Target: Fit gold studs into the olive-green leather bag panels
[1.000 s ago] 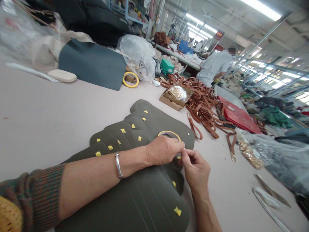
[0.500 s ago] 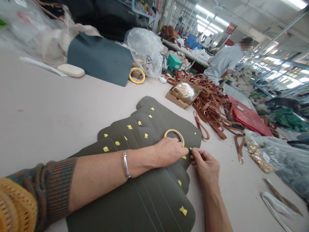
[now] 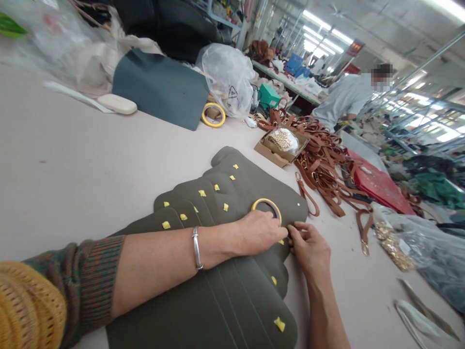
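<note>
Dark olive leather-like panels (image 3: 207,310) lie in an overlapping stack on the table, dotted with small yellow tape pieces (image 3: 279,324). My left hand (image 3: 258,231), with a silver bangle at the wrist, reaches across the stack with curled fingers closed at a roll of yellow tape (image 3: 278,208); its palm hides the roll's lower part. At the panels' right edge, my right hand (image 3: 310,247) pinches with thumb and forefinger. The fingertips of both hands nearly meet there, and what lies between them is too small to make out. A tiny shiny spot (image 3: 298,204) marks the top panel's corner.
Behind the panels stand a cardboard box of gold hardware (image 3: 276,154) and a heap of brown straps (image 3: 323,165). Another tape roll (image 3: 213,115) lies beside a blue-grey sheet (image 3: 160,89). Bagged gold parts (image 3: 394,247) sit at right. A person (image 3: 341,99) is in the background.
The whole view has shifted slightly right and down. Both hands remain at the panel edge; a small gold-coloured bit seen between the fingertips is now hidden.
</note>
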`<state>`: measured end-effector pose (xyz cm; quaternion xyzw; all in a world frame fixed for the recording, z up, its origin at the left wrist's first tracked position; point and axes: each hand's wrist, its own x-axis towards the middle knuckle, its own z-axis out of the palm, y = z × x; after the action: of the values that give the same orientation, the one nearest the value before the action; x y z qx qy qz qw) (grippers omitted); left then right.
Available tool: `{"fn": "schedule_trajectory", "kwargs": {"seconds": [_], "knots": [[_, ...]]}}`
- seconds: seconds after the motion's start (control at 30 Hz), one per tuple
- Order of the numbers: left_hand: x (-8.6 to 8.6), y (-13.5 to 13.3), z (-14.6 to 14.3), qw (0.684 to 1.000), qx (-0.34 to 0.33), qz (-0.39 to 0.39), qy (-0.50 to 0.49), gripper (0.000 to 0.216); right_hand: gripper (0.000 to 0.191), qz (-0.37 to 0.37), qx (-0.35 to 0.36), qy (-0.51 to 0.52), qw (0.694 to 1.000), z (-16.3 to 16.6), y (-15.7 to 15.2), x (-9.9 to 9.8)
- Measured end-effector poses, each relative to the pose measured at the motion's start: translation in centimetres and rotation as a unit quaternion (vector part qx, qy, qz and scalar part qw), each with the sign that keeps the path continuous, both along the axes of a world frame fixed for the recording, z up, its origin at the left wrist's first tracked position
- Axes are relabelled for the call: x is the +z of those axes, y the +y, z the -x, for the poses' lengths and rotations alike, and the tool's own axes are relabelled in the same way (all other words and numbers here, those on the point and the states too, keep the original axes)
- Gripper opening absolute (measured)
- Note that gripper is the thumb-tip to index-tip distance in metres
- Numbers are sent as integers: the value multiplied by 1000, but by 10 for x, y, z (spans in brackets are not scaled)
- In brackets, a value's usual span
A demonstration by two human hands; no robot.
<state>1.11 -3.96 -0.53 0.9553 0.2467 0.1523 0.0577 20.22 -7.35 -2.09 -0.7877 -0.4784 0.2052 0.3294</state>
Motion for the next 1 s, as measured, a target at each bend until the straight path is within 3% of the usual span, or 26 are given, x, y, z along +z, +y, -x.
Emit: {"fn": "schedule_trajectory", "kwargs": {"seconds": [0.1, 0.2, 0.47, 0.67, 0.83, 1.0], "knots": [[0, 0, 1, 1000, 0, 2, 0, 12, 56, -19, -24, 112, 993, -5, -5, -1], [-1, 2, 2, 1000, -3, -3, -11, 12, 50, -25, -25, 167, 985, -9, -13, -2], [-1, 6, 3, 1000, 18, 0, -7, 15, 42, -9, -6, -11, 1000, 2, -9, -1], [-2, 9, 3, 1000, 18, -13, -14, 16, 32, -56, 38, -144, 987, 7, 0, -1], [-1, 12, 4, 1000, -5, -8, -12, 14, 30, -2, 123, -157, 980, 3, -5, 3], [1, 15, 7, 1000, 5, -12, -18, 20, 29, 73, 184, -95, 976, -2, -13, 12]]}}
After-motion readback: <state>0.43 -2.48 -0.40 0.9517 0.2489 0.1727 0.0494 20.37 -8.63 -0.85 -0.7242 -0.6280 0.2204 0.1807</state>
